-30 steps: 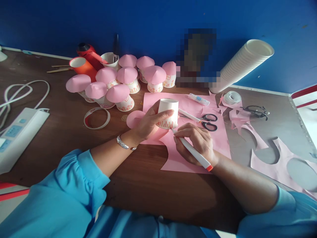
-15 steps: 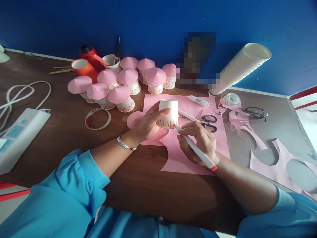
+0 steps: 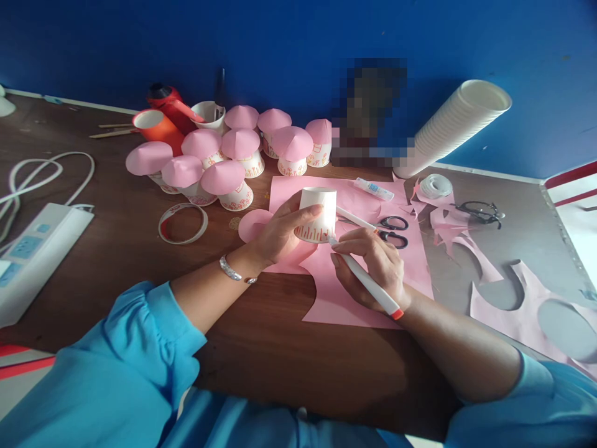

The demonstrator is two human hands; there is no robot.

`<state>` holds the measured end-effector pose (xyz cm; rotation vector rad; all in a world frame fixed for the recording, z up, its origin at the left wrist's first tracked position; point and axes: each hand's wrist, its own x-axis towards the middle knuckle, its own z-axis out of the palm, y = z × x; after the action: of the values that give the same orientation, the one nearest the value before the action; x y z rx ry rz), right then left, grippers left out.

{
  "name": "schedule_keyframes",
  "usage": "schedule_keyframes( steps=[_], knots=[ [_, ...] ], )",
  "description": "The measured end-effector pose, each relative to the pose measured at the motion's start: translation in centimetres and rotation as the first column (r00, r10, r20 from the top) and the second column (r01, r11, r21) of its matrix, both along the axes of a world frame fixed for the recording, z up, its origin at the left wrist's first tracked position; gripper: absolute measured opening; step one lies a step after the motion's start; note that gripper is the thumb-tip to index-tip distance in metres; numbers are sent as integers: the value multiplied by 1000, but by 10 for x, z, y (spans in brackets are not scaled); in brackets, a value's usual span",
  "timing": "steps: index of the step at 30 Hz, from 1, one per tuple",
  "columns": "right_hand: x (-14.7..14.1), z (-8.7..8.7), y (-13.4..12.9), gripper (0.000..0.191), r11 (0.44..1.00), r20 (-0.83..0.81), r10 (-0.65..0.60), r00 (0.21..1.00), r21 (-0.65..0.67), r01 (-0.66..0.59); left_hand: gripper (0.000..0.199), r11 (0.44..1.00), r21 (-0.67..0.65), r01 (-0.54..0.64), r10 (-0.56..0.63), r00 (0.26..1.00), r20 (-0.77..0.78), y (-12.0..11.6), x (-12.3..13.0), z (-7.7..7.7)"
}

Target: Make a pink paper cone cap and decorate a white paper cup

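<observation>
My left hand [image 3: 285, 229] is closed round a white paper cup [image 3: 321, 208], held upside down with its wide rim lowest. Short orange-red strokes run along the cup's lower band. In my right hand [image 3: 373, 267] is a white marker pen [image 3: 368, 283] with an orange end; its tip meets the cup near the rim at the lower right. Beneath both hands lies a pink paper sheet [image 3: 345, 298] with curved cut edges. Black-handled scissors [image 3: 394, 231], a glue stick [image 3: 374, 189] and another white pen [image 3: 354, 218] rest on that sheet.
Several decorated cups with pink cone tops [image 3: 224, 178] stand at the back left, near a tape roll [image 3: 183, 224]. A tall stack of cups [image 3: 452, 127] leans at the back right. Paper scraps [image 3: 527, 302] lie right, a power strip [image 3: 46, 249] left.
My right hand and the marker have shifted slightly left along the cup's lower band. The cup stays nearly in place in my left hand.
</observation>
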<state>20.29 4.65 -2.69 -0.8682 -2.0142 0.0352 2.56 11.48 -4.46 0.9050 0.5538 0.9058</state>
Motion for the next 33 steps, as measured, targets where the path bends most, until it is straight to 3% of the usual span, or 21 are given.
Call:
schedule_keyframes(
  steps=[13, 22, 33],
  knots=[
    [-3, 0, -2, 17, 1000, 26, -4, 1000, -22, 5, 37, 999, 36, -30, 32, 999, -39, 1, 1, 1],
    [-4, 0, -2, 16, 1000, 33, -4, 999, -11, 4, 36, 999, 29, -19, 18, 999, 27, 1, 1, -2],
    [-3, 1, -3, 18, 999, -14, 47, 999, 28, -46, 32, 998, 53, -24, 27, 998, -61, -1, -1, 0]
  ],
)
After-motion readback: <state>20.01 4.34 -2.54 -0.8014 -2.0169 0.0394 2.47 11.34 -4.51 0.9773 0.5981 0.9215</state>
